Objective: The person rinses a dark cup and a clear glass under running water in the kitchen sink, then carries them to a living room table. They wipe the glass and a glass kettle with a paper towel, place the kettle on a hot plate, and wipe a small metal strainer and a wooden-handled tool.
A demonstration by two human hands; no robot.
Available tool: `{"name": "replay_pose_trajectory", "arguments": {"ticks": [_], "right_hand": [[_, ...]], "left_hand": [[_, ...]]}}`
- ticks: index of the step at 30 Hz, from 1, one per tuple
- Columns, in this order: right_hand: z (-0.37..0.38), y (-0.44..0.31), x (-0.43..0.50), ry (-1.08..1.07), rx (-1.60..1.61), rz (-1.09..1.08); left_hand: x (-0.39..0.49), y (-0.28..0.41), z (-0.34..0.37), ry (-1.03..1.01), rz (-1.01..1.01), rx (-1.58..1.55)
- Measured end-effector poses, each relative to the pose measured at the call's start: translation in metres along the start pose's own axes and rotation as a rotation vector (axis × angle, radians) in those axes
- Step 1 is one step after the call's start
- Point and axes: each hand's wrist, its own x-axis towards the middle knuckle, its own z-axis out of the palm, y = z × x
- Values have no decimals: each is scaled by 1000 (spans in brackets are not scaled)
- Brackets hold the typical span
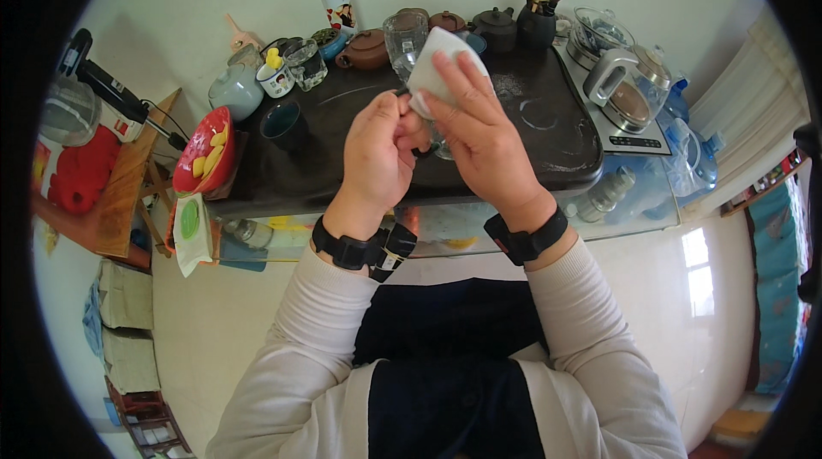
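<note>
Above the dark tea tray (334, 179), my left hand (383, 147) is closed around a dark handle, parts of which show above and below the fingers. Clear glass (443, 149) shows beneath my hands and seems to belong to the handled vessel. Most of that vessel is hidden. My right hand (481, 125) holds a folded white cloth or paper wipe (433, 67) over it, fingers spread flat across the wipe. Just behind stands a tall clear glass (403, 41). A dark cup (284, 125) sits to the left of my left hand.
Brown clay teapots (365, 49) and a dark teapot (494, 27) line the tray's back. At right, a glass kettle (632, 90) stands on a heating base. A red bowl (204, 147) with yellow pieces sits at left, near a wet-wipe pack (192, 228). Below lies a glass tabletop (475, 231).
</note>
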Motion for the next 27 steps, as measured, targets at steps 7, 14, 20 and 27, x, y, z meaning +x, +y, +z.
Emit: {"name": "replay_pose_trajectory", "arguments": {"ticks": [7,14,20,27], "right_hand": [[1,-5,-10,-160,-14,-32],[0,-4,-14,-216,-98,-93],[3,2,-8,-15,46,44],[-9,10,-8,-14,988,576]], "left_hand": [[8,15,-10,33,94,-53],[10,22,-16,75,70,-92],[6,15,-7,109,-45,-64],[3,13,-7,16,-135,-106]]}}
